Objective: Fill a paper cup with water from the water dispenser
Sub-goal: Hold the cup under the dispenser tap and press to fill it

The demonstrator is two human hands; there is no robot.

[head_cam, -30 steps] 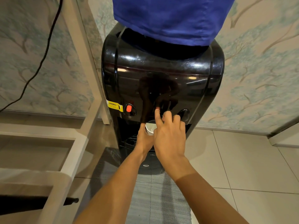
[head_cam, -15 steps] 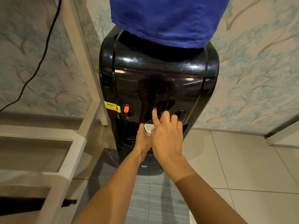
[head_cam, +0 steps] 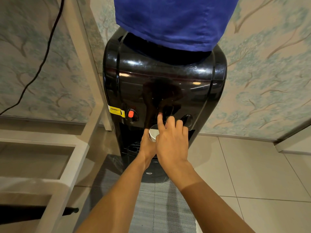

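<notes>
Our left hand (head_cam: 148, 145) is wrapped around the paper cup (head_cam: 153, 133). We hold the cup standing up, its open mouth pointing up, under the middle tap of the black water dispenser (head_cam: 165, 91). Our right hand (head_cam: 171, 140) holds nothing; its first finger pokes the tap and the others are curled. A blue cloth (head_cam: 173, 21) covers the top.

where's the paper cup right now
In the head view, centre frame: the paper cup sits in the left hand, under the black dispenser's middle tap, right hand beside it.
</notes>
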